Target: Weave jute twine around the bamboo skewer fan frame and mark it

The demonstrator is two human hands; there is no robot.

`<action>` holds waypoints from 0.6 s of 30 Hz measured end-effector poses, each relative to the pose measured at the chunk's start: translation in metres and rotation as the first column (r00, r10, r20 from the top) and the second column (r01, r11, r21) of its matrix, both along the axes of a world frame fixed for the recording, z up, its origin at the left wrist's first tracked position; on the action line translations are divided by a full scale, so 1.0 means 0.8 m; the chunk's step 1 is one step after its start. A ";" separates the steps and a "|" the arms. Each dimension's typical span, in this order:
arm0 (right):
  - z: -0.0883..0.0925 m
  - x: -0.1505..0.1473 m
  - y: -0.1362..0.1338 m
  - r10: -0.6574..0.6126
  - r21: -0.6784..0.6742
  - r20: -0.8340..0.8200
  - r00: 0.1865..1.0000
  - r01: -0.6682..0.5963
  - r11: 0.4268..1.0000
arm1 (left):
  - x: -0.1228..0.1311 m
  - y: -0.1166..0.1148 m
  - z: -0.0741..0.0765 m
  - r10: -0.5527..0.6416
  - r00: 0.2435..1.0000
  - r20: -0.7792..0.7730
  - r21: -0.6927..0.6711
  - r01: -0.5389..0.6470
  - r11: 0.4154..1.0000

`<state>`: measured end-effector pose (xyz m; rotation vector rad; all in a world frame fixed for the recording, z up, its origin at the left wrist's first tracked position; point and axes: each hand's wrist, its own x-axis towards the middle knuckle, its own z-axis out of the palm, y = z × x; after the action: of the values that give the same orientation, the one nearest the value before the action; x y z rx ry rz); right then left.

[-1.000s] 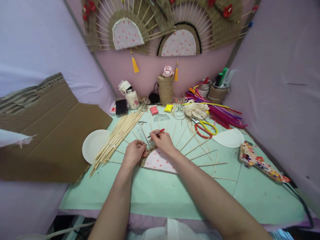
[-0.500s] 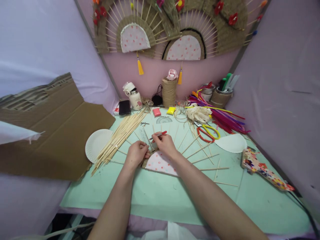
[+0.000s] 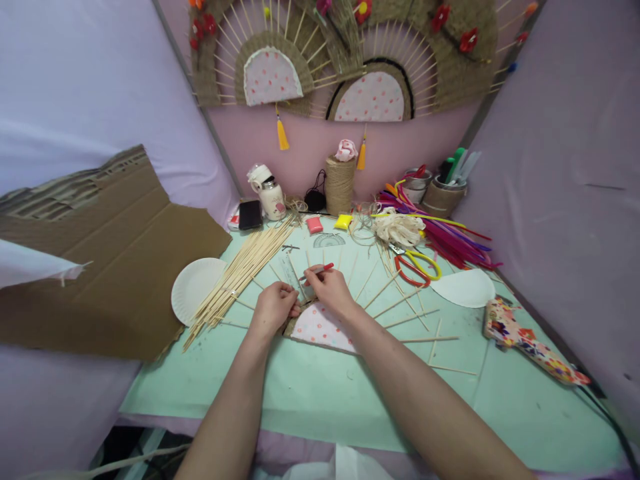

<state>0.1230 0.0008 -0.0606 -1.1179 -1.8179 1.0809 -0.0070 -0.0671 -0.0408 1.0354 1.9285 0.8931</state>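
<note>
My right hand (image 3: 325, 283) is closed around a red pen (image 3: 325, 268), its tip pointing left toward a clear ruler (image 3: 291, 270). The fingers of my left hand (image 3: 277, 303) are pinched together at the ruler's lower end. Below both hands lies a half-round fan base (image 3: 320, 325) with pink-dotted white cloth and a brown rim. Thin wooden sticks (image 3: 393, 288) spread outward from it like rays. My right forearm covers part of the base, and my fingers partly hide the ruler's lower end.
Left: bundled sticks (image 3: 245, 277), a paper plate (image 3: 193, 290), brown cardboard (image 3: 115, 267). Right: scissors (image 3: 425, 263), a cut white plate piece (image 3: 467, 288), a floral glue gun (image 3: 525, 343) with a cord. Behind: a twine roll (image 3: 340, 185), a bottle (image 3: 271, 198), pipe cleaners (image 3: 445, 233).
</note>
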 end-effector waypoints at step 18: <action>-0.001 0.001 0.000 0.001 -0.003 0.018 1.000 -0.001 1.000 | 0.002 0.000 0.002 0.012 0.999 0.030 0.007 -0.012 1.000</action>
<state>0.1237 0.0008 -0.0618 -1.1322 -1.8314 1.0776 -0.0051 -0.0671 -0.0389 1.0098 1.9102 0.9177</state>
